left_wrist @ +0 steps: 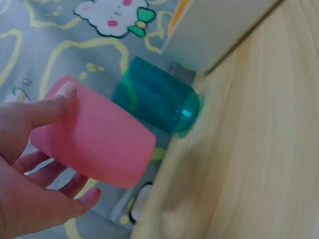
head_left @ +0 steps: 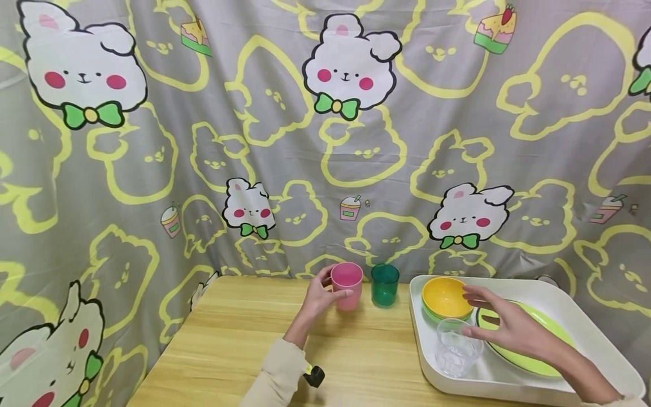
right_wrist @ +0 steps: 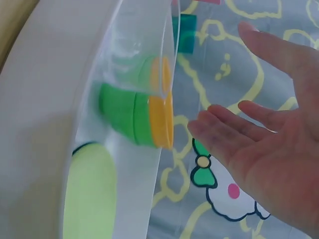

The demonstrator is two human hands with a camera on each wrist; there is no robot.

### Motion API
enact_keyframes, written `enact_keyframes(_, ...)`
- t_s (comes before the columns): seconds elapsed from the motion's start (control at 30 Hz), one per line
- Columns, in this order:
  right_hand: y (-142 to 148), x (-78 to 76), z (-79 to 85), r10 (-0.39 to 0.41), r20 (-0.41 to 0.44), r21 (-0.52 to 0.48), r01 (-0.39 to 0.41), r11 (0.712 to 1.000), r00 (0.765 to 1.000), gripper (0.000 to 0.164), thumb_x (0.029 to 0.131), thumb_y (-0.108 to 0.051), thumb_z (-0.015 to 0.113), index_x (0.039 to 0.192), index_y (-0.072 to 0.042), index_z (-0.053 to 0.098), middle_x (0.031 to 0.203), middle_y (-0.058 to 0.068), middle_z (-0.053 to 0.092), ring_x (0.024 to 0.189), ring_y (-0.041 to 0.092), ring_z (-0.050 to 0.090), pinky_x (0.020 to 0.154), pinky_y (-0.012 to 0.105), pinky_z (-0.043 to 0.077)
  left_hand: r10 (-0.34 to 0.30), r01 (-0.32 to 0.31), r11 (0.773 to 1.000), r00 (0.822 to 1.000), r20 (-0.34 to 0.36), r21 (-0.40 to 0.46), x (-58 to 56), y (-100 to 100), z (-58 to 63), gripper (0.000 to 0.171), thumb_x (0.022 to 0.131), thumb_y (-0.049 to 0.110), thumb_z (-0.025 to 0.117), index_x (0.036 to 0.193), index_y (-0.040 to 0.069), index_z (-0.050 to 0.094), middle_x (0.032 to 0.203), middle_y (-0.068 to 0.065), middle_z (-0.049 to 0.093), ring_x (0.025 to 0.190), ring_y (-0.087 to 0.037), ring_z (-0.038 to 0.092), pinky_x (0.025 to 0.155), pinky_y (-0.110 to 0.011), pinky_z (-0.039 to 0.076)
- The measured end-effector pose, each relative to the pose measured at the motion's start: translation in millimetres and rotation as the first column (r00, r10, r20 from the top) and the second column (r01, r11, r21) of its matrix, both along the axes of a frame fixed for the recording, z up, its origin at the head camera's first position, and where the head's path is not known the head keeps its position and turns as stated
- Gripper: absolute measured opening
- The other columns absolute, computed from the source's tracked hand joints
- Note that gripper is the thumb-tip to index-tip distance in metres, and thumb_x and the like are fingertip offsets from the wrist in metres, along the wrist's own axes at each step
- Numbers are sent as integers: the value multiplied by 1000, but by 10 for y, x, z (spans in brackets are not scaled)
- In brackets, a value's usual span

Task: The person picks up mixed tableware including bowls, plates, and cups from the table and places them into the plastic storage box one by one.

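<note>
My left hand (head_left: 320, 294) grips a pink cup (head_left: 347, 291) near the back of the table, its thumb laid along the cup's side. In the left wrist view the pink cup (left_wrist: 94, 134) tilts beside a green see-through cup (left_wrist: 157, 97). That green cup (head_left: 385, 287) stands just right of the pink one. Over the white tray (head_left: 422, 362), my right hand (head_left: 513, 325) hovers with fingers spread and nothing in them. Below it are a clear cup (head_left: 456, 353), a yellow bowl (head_left: 447, 297) stacked on green, and a lime-green plate (head_left: 539, 339).
The wooden table (head_left: 229, 339) runs up to a patterned curtain (head_left: 285, 141) behind and at the left. A small black object (head_left: 314, 376) is at the left wrist. The tray's raised wall stands right of the green cup.
</note>
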State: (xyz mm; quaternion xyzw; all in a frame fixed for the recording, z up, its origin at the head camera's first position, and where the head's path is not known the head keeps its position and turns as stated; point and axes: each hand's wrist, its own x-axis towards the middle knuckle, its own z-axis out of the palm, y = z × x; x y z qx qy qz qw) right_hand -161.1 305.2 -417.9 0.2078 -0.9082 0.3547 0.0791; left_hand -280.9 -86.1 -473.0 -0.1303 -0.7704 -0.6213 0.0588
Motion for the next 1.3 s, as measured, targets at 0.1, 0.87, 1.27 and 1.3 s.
enact_keyframes(0.1, -69, -6, -5, -12, -46, 0, 12, 1000, 999, 82, 83, -24, 88, 148, 0, 44, 134, 25, 61, 117, 47, 62, 83, 53, 60, -17, 17, 999, 1000, 6, 36, 55, -3, 59, 70, 79, 4, 88, 141, 2, 55, 130, -19, 63, 115, -34, 59, 94, -44, 55)
enact_keyframes(0.87, -636, -163, -48, -3, -22, -265, -3, 964, 1000, 81, 86, -22, 85, 153, -9, 41, 144, 15, 54, 130, 38, 55, 97, 24, 54, -159, 160, 965, 987, -23, 206, 368, -40, 306, 68, 84, 9, 86, 146, 15, 57, 136, -10, 62, 124, -29, 56, 100, -40, 55)
enact_keyframes(1.27, -903, -192, -22, 20, -24, -405, -28, 914, 1000, 80, 88, -14, 83, 154, -11, 39, 146, 12, 53, 132, 38, 53, 99, 26, 53, -189, 193, 947, 981, -40, 256, 441, 1, 305, 65, 85, 9, 85, 143, 11, 56, 134, -11, 62, 121, -28, 57, 101, -38, 55)
enact_keyframes(1.3, -916, -192, -21, 19, -22, -414, -27, 910, 1000, 80, 88, -14, 83, 154, -11, 39, 146, 12, 53, 133, 38, 52, 99, 25, 52, -190, 194, 947, 981, -41, 255, 444, 9, 304, 64, 86, 9, 84, 144, 11, 56, 134, -11, 62, 121, -27, 57, 100, -36, 55)
